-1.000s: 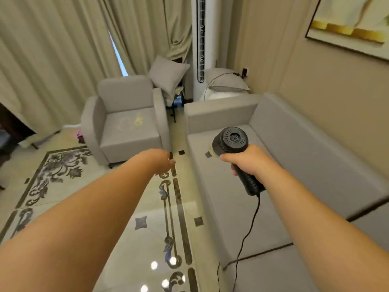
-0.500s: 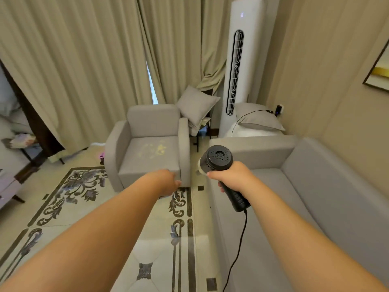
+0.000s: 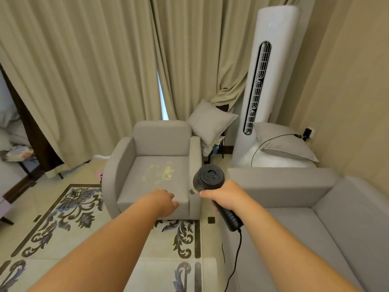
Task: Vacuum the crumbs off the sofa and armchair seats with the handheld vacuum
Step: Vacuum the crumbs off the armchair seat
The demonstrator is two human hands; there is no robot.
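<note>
— Crumbs (image 3: 160,172), or what look like them: a yellowish scatter in the middle of the armchair (image 3: 153,165) seat, too fine to tell piece from piece.

— And the vacuum?

— The handheld vacuum (image 3: 210,179) is held in the air just right of the armchair's right arm, its round black rear cap toward the camera. The nozzle end points away and is mostly hidden behind the body; only a pale bit shows at its lower left. The right hand (image 3: 224,194) is wrapped round the black handle, whose ribbed end sticks out below the wrist.

— The cord?

— The black cord (image 3: 237,256) drops from the handle end and runs off the bottom edge. A second dark cable crosses the grey pillow (image 3: 284,144) to a plug at the wall socket (image 3: 307,132); whether it is the same cord cannot be seen.

— Left hand?

— The left hand (image 3: 163,202) is seen from the back, over the front edge of the armchair seat, holding nothing. Its fingers point away and are foreshortened, so whether they are straight or curled I cannot tell, nor whether they touch the cushion.

— Room to move?

— The sofa (image 3: 294,218) is cut off at the right and bottom edges; its near arm stands just right of the armchair, with a narrow strip of patterned floor (image 3: 147,249) between them. Open floor lies before the armchair. Behind stand curtains (image 3: 94,70), another cushion (image 3: 210,121) and a white tower unit (image 3: 267,81).
</note>
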